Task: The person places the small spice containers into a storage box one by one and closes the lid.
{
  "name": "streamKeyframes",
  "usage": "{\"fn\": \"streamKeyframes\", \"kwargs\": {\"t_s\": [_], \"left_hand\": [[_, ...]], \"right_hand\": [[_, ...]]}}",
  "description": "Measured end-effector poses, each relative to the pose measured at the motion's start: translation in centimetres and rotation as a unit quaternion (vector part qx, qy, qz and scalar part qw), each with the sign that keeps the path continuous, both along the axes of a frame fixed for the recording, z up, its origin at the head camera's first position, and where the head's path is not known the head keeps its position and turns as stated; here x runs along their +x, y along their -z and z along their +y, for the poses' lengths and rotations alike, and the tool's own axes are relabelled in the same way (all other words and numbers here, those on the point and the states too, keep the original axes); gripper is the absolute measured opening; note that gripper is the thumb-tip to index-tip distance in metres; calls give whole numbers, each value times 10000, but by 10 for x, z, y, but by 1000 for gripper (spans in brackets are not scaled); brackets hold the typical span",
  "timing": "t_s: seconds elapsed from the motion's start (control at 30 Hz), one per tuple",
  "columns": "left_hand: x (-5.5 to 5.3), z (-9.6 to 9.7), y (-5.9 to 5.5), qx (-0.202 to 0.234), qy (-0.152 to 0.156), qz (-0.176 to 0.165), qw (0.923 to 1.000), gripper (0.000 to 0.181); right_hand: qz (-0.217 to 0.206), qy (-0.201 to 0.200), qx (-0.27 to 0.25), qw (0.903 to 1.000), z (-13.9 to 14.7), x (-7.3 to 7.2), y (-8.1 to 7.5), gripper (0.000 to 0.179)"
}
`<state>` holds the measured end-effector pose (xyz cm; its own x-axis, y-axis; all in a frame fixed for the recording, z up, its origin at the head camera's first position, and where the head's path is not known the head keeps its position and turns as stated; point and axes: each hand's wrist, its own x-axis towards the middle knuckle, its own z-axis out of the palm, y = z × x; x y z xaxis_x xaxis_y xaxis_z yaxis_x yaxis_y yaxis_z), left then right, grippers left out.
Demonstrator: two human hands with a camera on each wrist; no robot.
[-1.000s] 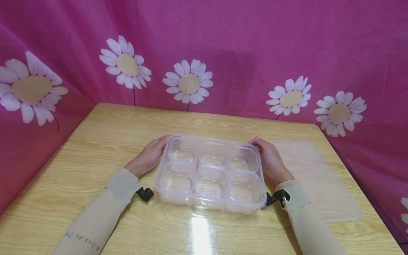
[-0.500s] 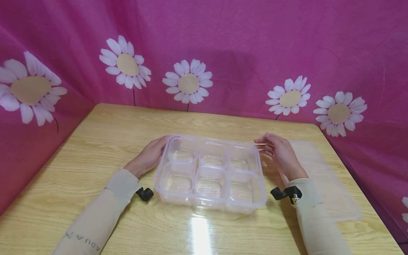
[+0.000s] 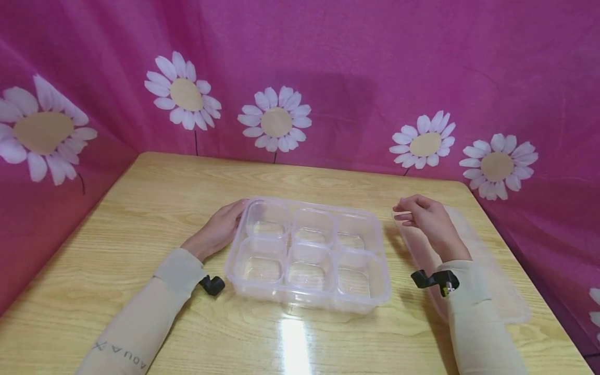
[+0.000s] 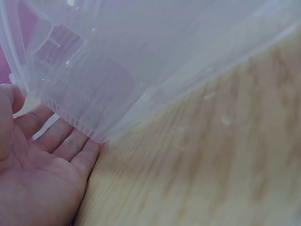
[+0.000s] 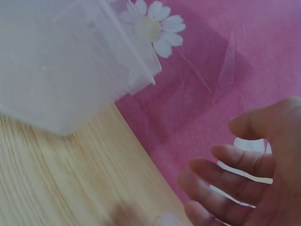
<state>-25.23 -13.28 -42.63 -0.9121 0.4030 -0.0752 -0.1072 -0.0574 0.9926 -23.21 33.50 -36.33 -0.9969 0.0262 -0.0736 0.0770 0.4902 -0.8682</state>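
A clear plastic lunch box (image 3: pixel 262 291) with several rounded compartments rests on the wooden table; nothing shows inside them. My left hand (image 3: pixel 217 232) holds its far left corner. In the left wrist view, that hand's fingers (image 4: pixel 68 141) touch the lower corner of the box (image 4: pixel 117 84), while the thumb lies near the rim. Right of the box, my right hand (image 3: pixel 433 226) hovers apart from it, above the far left part of a flat translucent lid (image 3: pixel 506 297). Its fingers hang loosely bent around nothing, as the right wrist view also shows (image 5: pixel 235 179).
The wooden table (image 3: pixel 154 182) has a raised-looking far edge against a pink cloth (image 3: pixel 347 62) printed with large daisies. The cloth also closes in the left and right sides. A bright light reflection (image 3: pixel 295 344) lies on the tabletop before the box.
My right hand has let go of the box's right side and moved right, over the lid. My left hand and the box have stayed in place.
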Motion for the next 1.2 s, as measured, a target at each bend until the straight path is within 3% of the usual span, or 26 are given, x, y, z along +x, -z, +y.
{"fn": "streamKeyframes", "kwargs": {"t_s": [0.27,0.6,0.9,1.2], "left_hand": [[0,0,1,75,35,33,10000,56],[2,-1,-1,94,108,86,9999,57],[2,-1,-1,39,73,75,9999,57],[2,-1,-1,53,53,60,10000,57]], "right_hand": [[-433,23,944,9946,4,-1,2,48],[-1187,-16,1975,9731,9,-1,6,48],[-1300,-216,2549,9579,13,-3,11,45],[-954,-380,3127,9443,5,-2,14,26]]}}
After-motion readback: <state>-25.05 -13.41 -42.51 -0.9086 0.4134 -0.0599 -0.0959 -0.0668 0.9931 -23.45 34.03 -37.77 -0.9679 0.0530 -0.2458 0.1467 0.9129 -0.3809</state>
